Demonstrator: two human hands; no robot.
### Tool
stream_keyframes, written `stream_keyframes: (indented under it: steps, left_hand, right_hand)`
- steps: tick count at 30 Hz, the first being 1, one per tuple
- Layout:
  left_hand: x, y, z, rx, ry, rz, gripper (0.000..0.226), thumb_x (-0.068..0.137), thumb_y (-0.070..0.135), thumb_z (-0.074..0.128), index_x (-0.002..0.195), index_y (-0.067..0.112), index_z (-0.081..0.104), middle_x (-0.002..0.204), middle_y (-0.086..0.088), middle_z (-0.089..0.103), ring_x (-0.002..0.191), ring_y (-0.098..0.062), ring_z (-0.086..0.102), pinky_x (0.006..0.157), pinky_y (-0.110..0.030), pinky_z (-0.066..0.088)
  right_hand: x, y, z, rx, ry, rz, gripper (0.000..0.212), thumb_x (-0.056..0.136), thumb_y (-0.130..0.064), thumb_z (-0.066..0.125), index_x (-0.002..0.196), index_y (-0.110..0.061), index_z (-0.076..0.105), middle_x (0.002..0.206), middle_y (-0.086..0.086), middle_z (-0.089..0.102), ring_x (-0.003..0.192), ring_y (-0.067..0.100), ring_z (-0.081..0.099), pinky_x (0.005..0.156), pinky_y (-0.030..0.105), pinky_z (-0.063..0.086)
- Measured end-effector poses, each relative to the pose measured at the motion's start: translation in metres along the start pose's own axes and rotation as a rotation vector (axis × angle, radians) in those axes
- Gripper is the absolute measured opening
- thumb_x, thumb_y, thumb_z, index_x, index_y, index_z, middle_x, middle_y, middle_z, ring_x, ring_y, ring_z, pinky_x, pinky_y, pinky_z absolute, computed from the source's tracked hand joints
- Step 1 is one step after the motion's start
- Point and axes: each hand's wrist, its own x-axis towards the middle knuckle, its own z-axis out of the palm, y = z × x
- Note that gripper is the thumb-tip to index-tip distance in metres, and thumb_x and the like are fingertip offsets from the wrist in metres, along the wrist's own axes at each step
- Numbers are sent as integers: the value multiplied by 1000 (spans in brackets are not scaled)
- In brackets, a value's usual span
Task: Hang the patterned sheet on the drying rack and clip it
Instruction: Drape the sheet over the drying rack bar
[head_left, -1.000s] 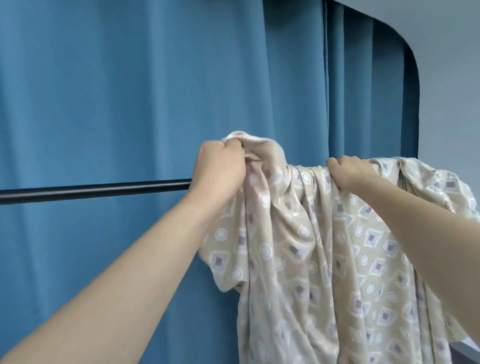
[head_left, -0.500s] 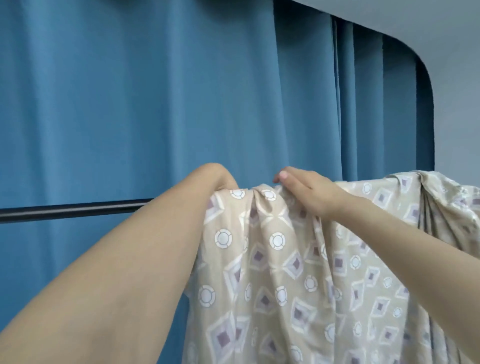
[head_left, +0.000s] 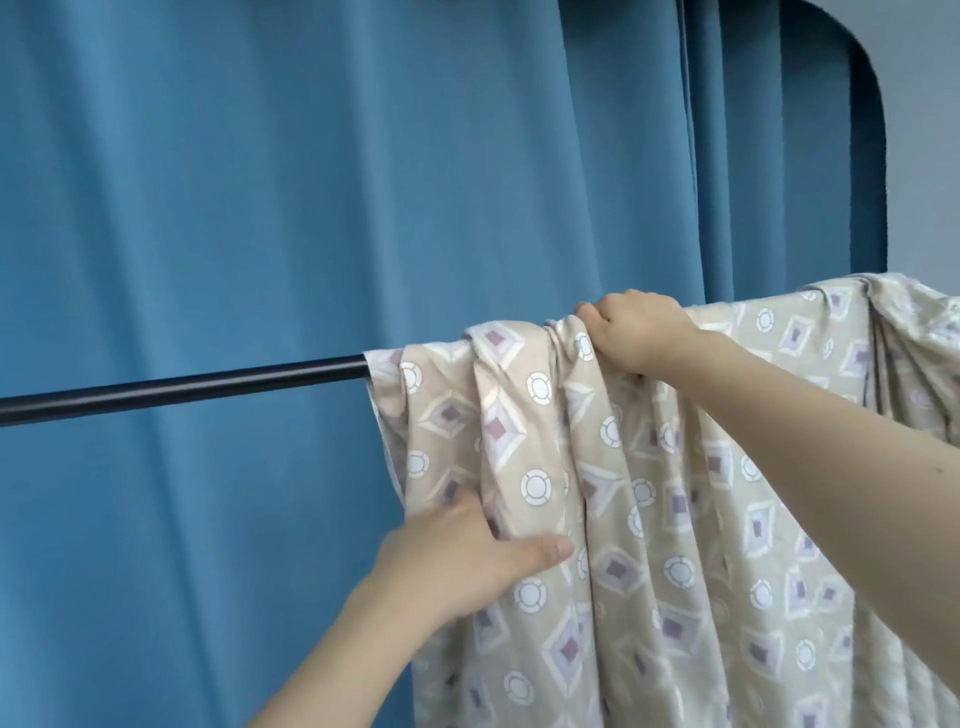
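Presently: left hand (head_left: 457, 558) low on the hanging cloth, thumb out flat across the front, fingers tucked behind a fold near the left edge. It grips that fold. Right hand (head_left: 636, 332) up top, fingers curled over the bunched cloth where it crosses the rail (head_left: 182, 387), pinning it there.

Patterned sheet (head_left: 675, 519): beige, diamonds and circles. Draped over the dark rail, front panel falling below the frame. Gathered in thick pleats between the two hands; left edge sits where the bare rail begins, and the rail runs clear off to the left. Blue curtain (head_left: 260, 208) behind everything.

Step in hand, as I judge it: spreading the sheet leftward along the rail. To do it well, keep the right hand as the anchor so the cloth does not slide off, and draw the left edge out sideways along the bare rail rather than downward, until the pleats flatten. Then even the drop.

Not visible: any clips; the back panel of the sheet and how far it hangs; the rack's frame and feet; the sheet's right end, cut off by the frame; the left fingers behind the fold.
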Motion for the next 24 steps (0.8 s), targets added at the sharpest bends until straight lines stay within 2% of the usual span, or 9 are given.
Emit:
stream_keyframes:
  steps: [2, 4, 6, 9, 14, 17, 19, 21, 24]
  left_hand:
    - [18, -8, 27, -235, -193, 30, 67, 80, 69, 55, 136, 33, 43, 109, 9, 69, 62, -16, 68, 53, -29, 55]
    - [23, -10, 38, -309, -243, 70, 39, 96, 41, 48, 132, 26, 49, 92, 0, 72, 46, -15, 61, 44, -25, 49]
    - [18, -3, 30, -370, -161, 133, 24, 98, 32, 45, 117, 26, 58, 82, 0, 70, 54, -20, 65, 53, -28, 52]
    - [13, 8, -2, -675, 78, 183, 18, 90, 29, 54, 103, 26, 66, 96, -6, 73, 89, -26, 70, 81, -40, 57]
    - [12, 20, -53, -1077, 358, 201, 29, 77, 30, 57, 89, 5, 66, 77, -17, 68, 77, -34, 70, 73, -43, 55]
    - [10, 17, -68, -1144, 486, 253, 20, 72, 31, 54, 67, 13, 59, 63, -10, 54, 62, -23, 57, 64, -40, 49]
    - [9, 12, -80, -1128, 546, 265, 19, 72, 31, 52, 62, 15, 55, 61, -7, 52, 60, -23, 55, 61, -43, 49]
    - [6, 7, -90, -1113, 553, 292, 20, 73, 32, 49, 65, 15, 57, 61, -5, 56, 62, -28, 61, 66, -49, 55]
    - [-1, 4, -98, -1041, 548, 348, 21, 74, 34, 45, 65, 17, 55, 57, 0, 54, 62, -31, 61, 68, -49, 55]
  right_hand:
    - [-4, -5, 0, 12, 13, 14, 47, 99, -33, 23, 62, -12, 43, 67, 4, 46, 79, 31, 49, 69, 34, 34]
    - [-7, -5, 0, 19, 12, 29, 46, 99, -32, 23, 62, -13, 42, 68, 4, 45, 80, 31, 48, 70, 34, 35]
    - [-5, 0, 0, 20, -1, 35, 45, 99, -32, 23, 62, -14, 41, 69, 4, 45, 81, 31, 48, 71, 35, 36]
    - [-3, 6, 0, 13, -12, 37, 45, 98, -31, 23, 63, -11, 43, 70, 7, 48, 80, 33, 50, 69, 35, 36]
    - [-8, -5, -1, -108, 29, 69, 38, 98, -25, 26, 70, -8, 45, 85, 11, 56, 89, 33, 48, 80, 39, 33]
    - [-15, -25, -14, -243, 156, 150, 30, 95, -28, 38, 107, -7, 55, 116, 16, 53, 109, 37, 47, 91, 42, 34]
    - [-28, -42, -26, -100, 261, 158, 29, 89, -23, 46, 114, -8, 52, 118, 14, 51, 109, 36, 46, 90, 41, 34]
    - [-58, -67, -38, 280, 354, 147, 23, 87, -17, 46, 108, -11, 51, 111, 8, 54, 101, 29, 50, 83, 37, 37]
    - [-127, -111, -37, 666, 427, 32, 12, 88, -25, 42, 87, -14, 48, 79, -4, 56, 74, 13, 51, 68, 33, 40]
